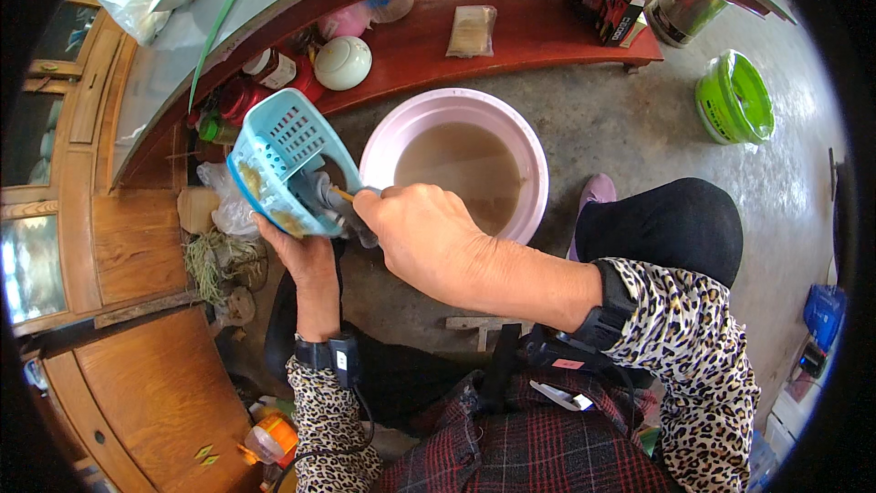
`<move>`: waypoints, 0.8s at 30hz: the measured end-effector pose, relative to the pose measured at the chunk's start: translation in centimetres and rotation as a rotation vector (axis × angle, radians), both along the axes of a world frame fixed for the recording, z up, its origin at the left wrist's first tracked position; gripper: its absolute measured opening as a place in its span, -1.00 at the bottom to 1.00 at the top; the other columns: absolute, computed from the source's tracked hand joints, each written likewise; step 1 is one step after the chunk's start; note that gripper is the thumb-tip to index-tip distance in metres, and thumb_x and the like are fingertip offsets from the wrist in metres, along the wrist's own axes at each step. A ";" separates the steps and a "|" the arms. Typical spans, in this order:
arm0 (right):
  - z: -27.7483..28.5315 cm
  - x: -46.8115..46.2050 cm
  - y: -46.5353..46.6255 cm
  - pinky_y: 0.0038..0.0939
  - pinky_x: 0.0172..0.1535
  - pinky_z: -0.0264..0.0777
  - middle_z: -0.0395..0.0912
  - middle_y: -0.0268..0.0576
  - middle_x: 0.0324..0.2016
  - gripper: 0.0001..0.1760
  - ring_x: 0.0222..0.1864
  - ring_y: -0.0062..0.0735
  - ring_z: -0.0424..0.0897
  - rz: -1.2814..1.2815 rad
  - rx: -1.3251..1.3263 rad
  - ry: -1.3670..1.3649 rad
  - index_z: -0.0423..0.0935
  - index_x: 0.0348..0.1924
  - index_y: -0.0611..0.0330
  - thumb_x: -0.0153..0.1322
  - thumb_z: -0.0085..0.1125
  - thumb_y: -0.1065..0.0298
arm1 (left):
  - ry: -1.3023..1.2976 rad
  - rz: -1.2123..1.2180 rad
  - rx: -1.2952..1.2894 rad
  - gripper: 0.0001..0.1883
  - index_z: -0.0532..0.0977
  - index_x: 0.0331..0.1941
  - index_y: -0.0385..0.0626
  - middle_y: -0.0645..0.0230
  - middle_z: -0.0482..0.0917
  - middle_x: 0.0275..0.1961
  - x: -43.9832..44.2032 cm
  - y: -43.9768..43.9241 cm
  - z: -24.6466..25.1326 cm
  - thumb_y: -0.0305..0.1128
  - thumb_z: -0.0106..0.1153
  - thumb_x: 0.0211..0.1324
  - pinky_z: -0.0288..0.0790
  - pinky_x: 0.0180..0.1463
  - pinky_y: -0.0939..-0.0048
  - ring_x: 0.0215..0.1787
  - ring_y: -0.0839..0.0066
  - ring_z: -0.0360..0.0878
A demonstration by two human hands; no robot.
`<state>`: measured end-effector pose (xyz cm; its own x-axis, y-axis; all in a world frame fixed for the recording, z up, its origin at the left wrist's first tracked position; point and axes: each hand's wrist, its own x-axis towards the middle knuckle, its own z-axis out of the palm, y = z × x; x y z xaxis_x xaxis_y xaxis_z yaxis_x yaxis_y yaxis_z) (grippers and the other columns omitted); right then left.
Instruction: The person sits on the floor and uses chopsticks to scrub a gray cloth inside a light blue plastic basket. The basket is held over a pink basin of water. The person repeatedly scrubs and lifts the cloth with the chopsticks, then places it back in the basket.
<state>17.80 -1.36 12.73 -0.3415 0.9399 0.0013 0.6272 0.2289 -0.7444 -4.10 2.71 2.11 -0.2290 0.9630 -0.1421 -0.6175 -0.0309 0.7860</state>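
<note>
My left hand supports a light blue plastic basket with slotted walls, tilted beside the tub. Brownish-yellow grime sticks to the basket's outer face. My right hand is closed on a thin yellow-brown stick, which points into the basket; its far end is blurred, so I cannot tell what tool it is. Greyish items around the stick are too blurred to name. Below and beyond my right hand stands a pink plastic tub holding murky brown water.
A low red wooden shelf behind the tub bears a white bowl, a jar and a clear packet. A green bucket stands on the concrete floor at right. Wooden cabinets line the left, near dried stalks.
</note>
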 end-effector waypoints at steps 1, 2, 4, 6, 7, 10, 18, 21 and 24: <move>-0.1 0.1 0.3 -0.06 -0.25 0.55 0.60 0.17 -0.41 -0.82 -0.30 0.13 0.63 0.020 -0.069 0.019 0.52 -0.29 0.34 0.24 0.08 0.50 | -0.028 0.015 -0.020 -0.39 0.27 0.28 0.00 0.35 0.45 0.23 0.1 -0.1 -0.1 0.16 -0.13 0.32 0.34 0.29 0.19 0.23 0.35 0.43; -0.2 0.2 0.6 -0.04 -0.21 0.55 0.60 0.20 -0.40 -0.82 -0.25 0.14 0.63 0.032 -0.108 0.065 0.54 -0.29 0.33 0.27 0.06 0.47 | -0.003 0.024 -0.013 -0.38 0.26 0.29 0.01 0.35 0.43 0.25 0.2 -0.2 -0.2 0.16 -0.12 0.32 0.34 0.29 0.18 0.23 0.33 0.43; -0.5 0.3 1.0 -0.04 -0.24 0.54 0.58 0.18 -0.49 -0.81 -0.32 0.16 0.63 0.042 -0.086 0.076 0.53 -0.29 0.32 0.23 0.10 0.51 | 0.018 -0.007 0.011 -0.37 0.25 0.30 0.01 0.35 0.43 0.25 0.3 -0.3 -0.3 0.17 -0.12 0.31 0.34 0.29 0.17 0.23 0.32 0.43; -0.6 0.5 1.2 -0.03 -0.26 0.53 0.58 0.17 -0.52 -0.81 -0.37 0.15 0.63 0.056 -0.044 0.077 0.53 -0.28 0.31 0.22 0.11 0.52 | 0.050 -0.022 0.051 -0.34 0.24 0.30 0.01 0.33 0.43 0.24 0.1 -0.4 -0.4 0.20 -0.09 0.28 0.36 0.27 0.17 0.21 0.31 0.44; -0.7 0.6 1.2 -0.04 -0.26 0.53 0.58 0.16 -0.52 -0.80 -0.36 0.14 0.63 0.078 -0.035 0.067 0.53 -0.28 0.30 0.22 0.12 0.52 | 0.039 -0.015 0.012 -0.33 0.24 0.30 0.01 0.33 0.43 0.24 0.0 -0.4 -0.4 0.21 -0.08 0.27 0.36 0.27 0.16 0.21 0.31 0.44; -0.7 0.7 1.0 -0.07 -0.27 0.54 0.59 0.13 -0.48 -0.79 -0.35 0.09 0.64 0.132 -0.011 0.010 0.53 -0.27 0.29 0.21 0.13 0.51 | -0.022 -0.022 -0.030 -0.30 0.26 0.29 0.00 0.32 0.43 0.23 -0.6 -0.4 -0.6 0.24 -0.05 0.24 0.42 0.21 0.18 0.20 0.30 0.45; 0.6 0.6 0.2 -0.13 -0.30 0.57 0.60 0.10 -0.30 -0.74 -0.30 -0.02 0.66 0.222 0.046 -0.102 0.50 -0.25 0.34 0.18 0.15 0.53 | -0.091 -0.149 -0.085 -0.30 0.33 0.24 0.02 0.24 0.56 0.07 -1.8 0.0 -0.7 0.29 -0.06 0.20 0.53 0.05 0.20 0.00 0.30 0.58; 1.0 0.6 0.0 -0.11 -0.27 0.56 0.60 0.14 -0.36 -0.77 -0.30 0.05 0.65 0.095 -0.045 -0.036 0.49 -0.25 0.36 0.21 0.12 0.53 | -0.063 -0.019 -0.093 -0.30 0.29 0.27 0.06 0.26 0.54 0.11 -1.1 -0.5 -0.2 0.27 -0.04 0.20 0.52 0.09 0.19 0.04 0.29 0.57; 0.6 0.3 0.0 -0.07 -0.21 0.53 0.58 0.21 -0.45 -0.81 -0.29 0.14 0.62 -0.008 -0.211 0.103 0.50 -0.26 0.36 0.26 0.09 0.52 | -0.021 -0.010 -0.041 -0.30 0.25 0.30 0.06 0.28 0.49 0.17 -0.5 -0.7 0.2 0.25 -0.02 0.21 0.50 0.15 0.18 0.11 0.29 0.53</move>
<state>18.05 -1.39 13.38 -0.3418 0.9259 -0.1611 0.5470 0.0566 -0.8352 -4.62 2.06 2.31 -0.2161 0.9585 -0.1861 -0.6336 0.0073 0.7736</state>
